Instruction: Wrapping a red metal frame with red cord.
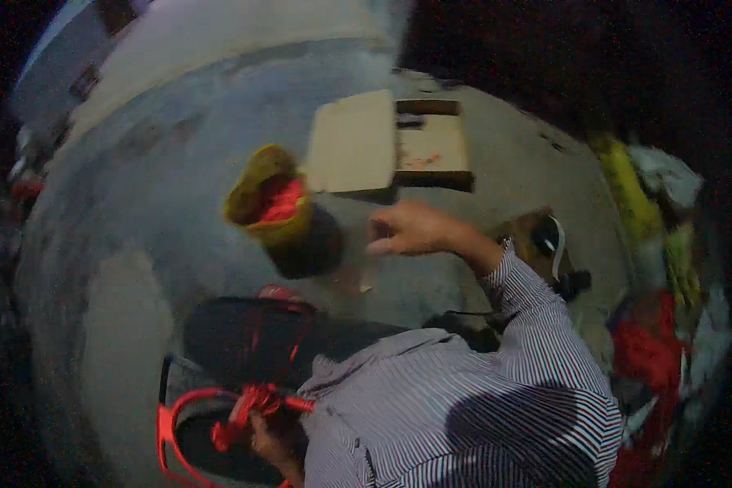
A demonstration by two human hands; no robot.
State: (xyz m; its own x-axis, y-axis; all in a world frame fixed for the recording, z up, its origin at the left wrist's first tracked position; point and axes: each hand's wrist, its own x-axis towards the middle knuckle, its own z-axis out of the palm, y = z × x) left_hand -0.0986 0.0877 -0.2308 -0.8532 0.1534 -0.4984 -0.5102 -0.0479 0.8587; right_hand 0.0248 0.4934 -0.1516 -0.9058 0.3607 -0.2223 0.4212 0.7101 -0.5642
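Note:
My right hand (411,228) reaches forward over the floor, its fingers curled closed. Anything inside that hand is too small or hidden to make out. Just ahead of it lies an open cardboard box (437,179), its lid (351,145) folded out to the left. A yellow container (281,231) with bright red material (281,203) inside stands left of this hand. Low in the picture, my left hand (273,443) is closed around a bunched, soft-looking red thing (248,411), which is blurred. That bundle is close to a curved red frame (167,427).
A brown piece with a dark, white-edged object (549,236) rests to the right of my right forearm. Farther right are yellow, white and red bags or cloths (647,337). A pale wall (244,32) rises behind the grey floor (138,187).

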